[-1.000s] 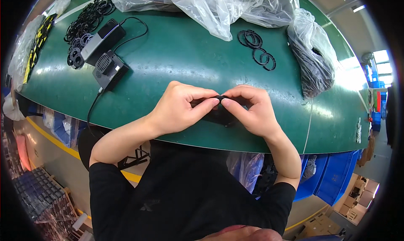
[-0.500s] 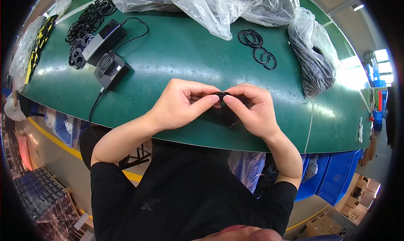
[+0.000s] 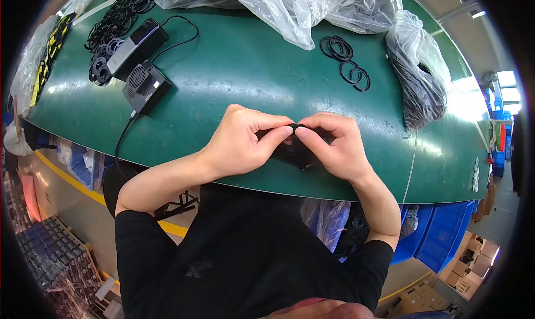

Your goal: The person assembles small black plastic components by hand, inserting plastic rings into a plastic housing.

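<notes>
Over the near middle of the green table [image 3: 239, 79], my left hand [image 3: 239, 140] and my right hand [image 3: 339, 146] meet fingertip to fingertip. Thumbs and forefingers of both pinch a small black ring [image 3: 295, 126]; only a short dark stretch shows, so its full shape is hidden. Behind my right fingers a dark patch, shadow or reflection, lies on the tabletop. Farther off to the right, several thin black rings [image 3: 344, 59] lie loosely overlapped.
At the left stand a grey-and-black device [image 3: 131, 51] and a black vented box [image 3: 146, 93] with cables, beside a heap of black rings [image 3: 100, 71]. Clear plastic sheeting [image 3: 290, 12] covers the back. A filled plastic bag [image 3: 421, 90] sits right; blue bins [image 3: 446, 235] stand below the edge.
My left fingertips have shifted slightly right, closer to the right ones, and less of the black ring shows. The right hand stays nearly still. The view has turned slightly.
</notes>
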`<state>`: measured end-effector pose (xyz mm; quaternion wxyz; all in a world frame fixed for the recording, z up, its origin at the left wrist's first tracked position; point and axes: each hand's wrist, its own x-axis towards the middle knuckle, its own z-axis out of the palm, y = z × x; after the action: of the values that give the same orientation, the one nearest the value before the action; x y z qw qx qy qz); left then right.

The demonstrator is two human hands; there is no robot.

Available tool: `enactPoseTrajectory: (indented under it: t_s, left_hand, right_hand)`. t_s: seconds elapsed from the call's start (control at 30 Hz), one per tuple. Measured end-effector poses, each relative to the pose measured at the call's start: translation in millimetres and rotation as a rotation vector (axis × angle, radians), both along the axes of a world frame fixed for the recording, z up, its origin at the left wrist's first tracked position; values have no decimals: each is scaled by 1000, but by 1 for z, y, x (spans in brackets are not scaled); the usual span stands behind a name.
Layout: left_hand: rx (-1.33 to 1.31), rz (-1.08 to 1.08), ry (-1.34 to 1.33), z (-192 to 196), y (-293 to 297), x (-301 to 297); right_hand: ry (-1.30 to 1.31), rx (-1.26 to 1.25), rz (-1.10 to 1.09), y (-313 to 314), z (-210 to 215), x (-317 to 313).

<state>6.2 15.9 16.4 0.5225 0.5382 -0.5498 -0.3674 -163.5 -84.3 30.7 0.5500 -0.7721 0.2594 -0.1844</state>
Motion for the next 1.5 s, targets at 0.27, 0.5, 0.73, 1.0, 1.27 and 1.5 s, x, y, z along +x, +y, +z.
enactPoseTrajectory:
  t_s: [0.27, 0.5, 0.73, 1.0, 1.27, 1.5]
  left_hand:
    - [52, -10, -49, 7, 1, 1]
    - [122, -16, 186, -1, 1, 0]
    - [206, -76, 219, 5, 1, 3]
    - [160, -21, 127, -1, 1, -1]
    - [332, -131, 315, 0, -2, 7]
    - [353, -148, 449, 7, -3, 8]
  right_hand:
    - [-22, -36, 11, 2, -1, 1]
    - [-59, 69, 6, 4, 3, 4]
    - [10, 318, -3, 4, 3, 1]
    - [-69, 145, -46, 10, -5, 5]
    - [-112, 283, -101, 16, -11, 8]
    - [-153, 476, -93, 7, -9, 4]
